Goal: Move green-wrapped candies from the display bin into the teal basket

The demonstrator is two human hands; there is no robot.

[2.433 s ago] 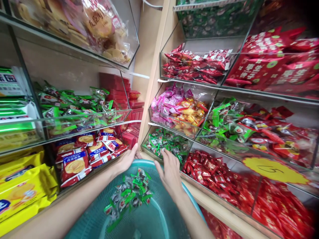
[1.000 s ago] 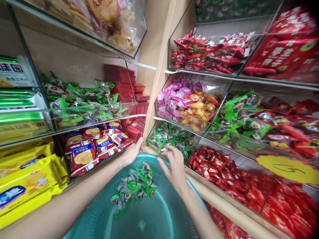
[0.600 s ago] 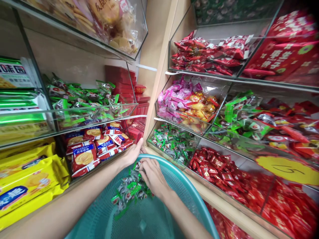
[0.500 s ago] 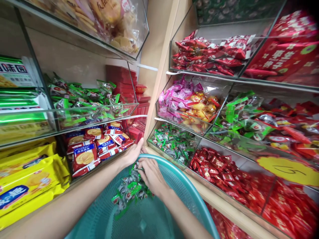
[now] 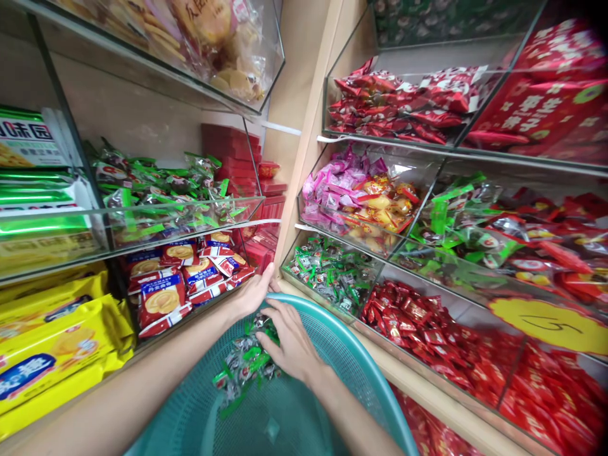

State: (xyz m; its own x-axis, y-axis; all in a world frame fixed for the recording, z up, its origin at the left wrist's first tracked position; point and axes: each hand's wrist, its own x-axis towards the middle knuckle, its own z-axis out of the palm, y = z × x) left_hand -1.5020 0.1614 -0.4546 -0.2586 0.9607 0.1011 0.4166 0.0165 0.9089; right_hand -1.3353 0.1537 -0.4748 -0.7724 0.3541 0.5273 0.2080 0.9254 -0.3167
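A teal plastic basket (image 5: 332, 354) is tilted up in front of me, with a heap of small green-and-clear wrapped candies (image 5: 242, 367) lying in it. My left hand (image 5: 254, 291) grips the basket's far rim, fingers wrapped over the edge. My right hand (image 5: 287, 339) is inside the basket, fingers curled down onto the top of the candy heap, closing on several pieces. Just beyond the rim sits a clear bin of the same green candies (image 5: 332, 275).
Clear shelf bins surround me: red candies (image 5: 418, 316) at lower right, pink and yellow sweets (image 5: 356, 196) above, green packs (image 5: 156, 190) and blue-red biscuit packs (image 5: 185, 275) at left, yellow packs (image 5: 52, 348) at far left. A yellow price tag (image 5: 546, 323) sticks to a bin front.
My right hand has left the green candy bin, drawn back into the basket and closed onto the candy heap. The left hand stays on the rim.
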